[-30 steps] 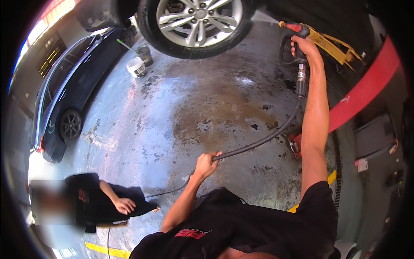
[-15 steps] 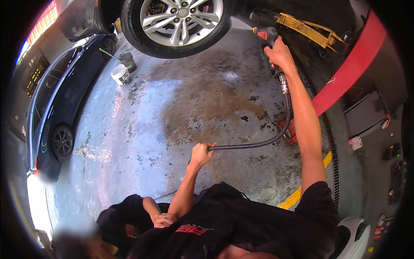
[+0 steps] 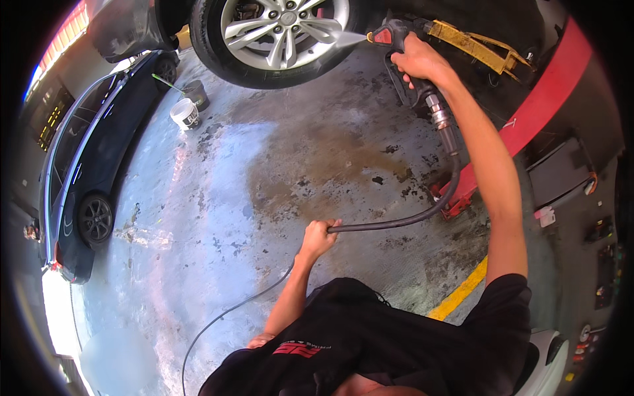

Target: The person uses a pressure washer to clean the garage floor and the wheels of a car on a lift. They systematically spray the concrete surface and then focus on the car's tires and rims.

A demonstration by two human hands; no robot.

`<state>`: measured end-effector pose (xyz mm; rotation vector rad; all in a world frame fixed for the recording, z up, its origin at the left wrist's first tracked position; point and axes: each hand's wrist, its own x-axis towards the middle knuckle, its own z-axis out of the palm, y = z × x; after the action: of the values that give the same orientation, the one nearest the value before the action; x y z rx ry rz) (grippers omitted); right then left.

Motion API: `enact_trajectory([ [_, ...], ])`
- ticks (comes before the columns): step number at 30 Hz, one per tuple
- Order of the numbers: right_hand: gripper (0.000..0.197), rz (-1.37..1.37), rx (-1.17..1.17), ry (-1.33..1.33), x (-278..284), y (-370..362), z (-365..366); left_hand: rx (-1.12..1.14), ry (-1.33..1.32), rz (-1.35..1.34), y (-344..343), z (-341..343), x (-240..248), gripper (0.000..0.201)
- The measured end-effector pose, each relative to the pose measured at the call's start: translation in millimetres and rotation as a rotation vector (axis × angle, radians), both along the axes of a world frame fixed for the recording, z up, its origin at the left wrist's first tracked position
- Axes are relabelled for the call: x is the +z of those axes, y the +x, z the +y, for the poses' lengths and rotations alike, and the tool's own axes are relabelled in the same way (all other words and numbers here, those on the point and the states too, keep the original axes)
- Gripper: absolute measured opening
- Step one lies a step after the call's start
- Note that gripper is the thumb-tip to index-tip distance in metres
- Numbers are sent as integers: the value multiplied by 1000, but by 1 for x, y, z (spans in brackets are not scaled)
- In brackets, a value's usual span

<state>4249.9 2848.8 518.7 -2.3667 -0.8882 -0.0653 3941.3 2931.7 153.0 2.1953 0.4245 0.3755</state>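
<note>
High on the right, my right hand [image 3: 422,61] grips a black and red spray gun [image 3: 391,34] by its handle. A white jet leaves its yellow nozzle tip leftward onto the silver spoked wheel [image 3: 289,30], which has a black tyre and stands off the floor. From a metal coupling [image 3: 437,111] under the gun, a black hose [image 3: 403,223] curves down and left to my left hand [image 3: 318,239], whose fingers are wrapped round it. Beyond that hand the hose runs thinner down the floor to the lower edge.
A dark car [image 3: 99,165] stands along the left. Between it and the wheel are a white bucket [image 3: 183,115] and a dark bucket [image 3: 197,94]. At right are a yellow metal frame [image 3: 475,46], a slanting red post [image 3: 541,105] and a yellow floor line [image 3: 460,289].
The gun moved left and slightly up; its spray now hits the wheel's face instead of passing beside the tyre. My left hand shifted right with the hose. The person at lower left is mostly gone.
</note>
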Motion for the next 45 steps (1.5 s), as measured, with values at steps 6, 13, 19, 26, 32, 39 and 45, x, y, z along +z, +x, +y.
enact_trajectory([
  [6, 38, -119, -135, -22, 23, -13, 29, 93, -31, -67, -30, 4, 12, 40],
  [13, 38, 173, 180, -147, -52, -29, 84, 116, -31, -63, -63, 28, 16, 41],
  [19, 49, -13, 348, -174, -30, -139, 139, 181, -34, -50, -101, 50, 4, 41],
  [26, 48, -268, 428, -127, -25, -205, 196, 294, -116, -16, -140, 72, -11, 40],
  [32, 50, -585, 459, -360, -57, -222, 232, 231, -139, -161, -146, 65, -15, 40],
  [39, 51, -741, 461, -407, -22, -240, 263, 197, -171, -184, -132, 60, 9, 33],
  [45, 46, -830, 328, -136, 76, -210, 277, 226, -243, -245, -124, 63, 48, 36],
])
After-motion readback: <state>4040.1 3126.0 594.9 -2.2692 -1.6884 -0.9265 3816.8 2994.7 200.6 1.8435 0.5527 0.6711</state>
